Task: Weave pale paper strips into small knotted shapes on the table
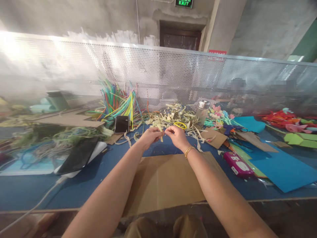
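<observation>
My left hand (pixel 151 136) and my right hand (pixel 176 135) meet over the blue table (pixel 29 190), fingertips pinched together on a small pale yellow paper strip (pixel 161 135). A gold bracelet (pixel 188 151) circles my right wrist. Just beyond the hands lies a heap of pale paper strips (pixel 170 119) with a yellow ring (pixel 180 125) on it. A brown cardboard sheet (pixel 163 181) lies under my forearms.
A black phone (pixel 121 124), a bundle of coloured sticks (pixel 119 100), a metal-capped jar (pixel 202 112), paper flowers (pixel 219 117), a pink box (pixel 238 164), blue sheets (pixel 284 170) and a dark tablet (pixel 78 155) lie about. A perforated metal screen (pixel 158 72) closes the back.
</observation>
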Action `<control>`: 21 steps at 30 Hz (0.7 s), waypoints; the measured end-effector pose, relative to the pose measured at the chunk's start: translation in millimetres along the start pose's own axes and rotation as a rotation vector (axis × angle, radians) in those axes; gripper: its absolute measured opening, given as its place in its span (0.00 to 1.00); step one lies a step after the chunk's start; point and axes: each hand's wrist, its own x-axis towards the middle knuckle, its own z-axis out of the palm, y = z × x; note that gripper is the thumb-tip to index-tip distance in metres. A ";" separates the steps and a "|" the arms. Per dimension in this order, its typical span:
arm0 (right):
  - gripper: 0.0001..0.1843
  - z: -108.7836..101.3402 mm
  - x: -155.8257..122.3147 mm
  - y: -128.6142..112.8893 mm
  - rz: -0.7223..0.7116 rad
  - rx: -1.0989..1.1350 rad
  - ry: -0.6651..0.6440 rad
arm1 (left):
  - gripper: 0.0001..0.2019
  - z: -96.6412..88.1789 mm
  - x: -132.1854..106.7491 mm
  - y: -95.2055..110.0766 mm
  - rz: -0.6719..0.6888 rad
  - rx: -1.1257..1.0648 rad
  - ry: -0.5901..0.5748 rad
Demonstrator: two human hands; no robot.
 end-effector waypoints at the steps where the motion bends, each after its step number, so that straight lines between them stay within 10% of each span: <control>1: 0.07 -0.4 -0.2 0.0 -0.002 -0.006 -0.005 | 0.10 -0.3 0.5 -0.7 -0.004 0.006 0.000; 21: 0.09 0.5 2.4 15.5 0.162 0.202 0.017 | 0.13 -1.5 -3.1 5.1 0.051 -0.047 0.109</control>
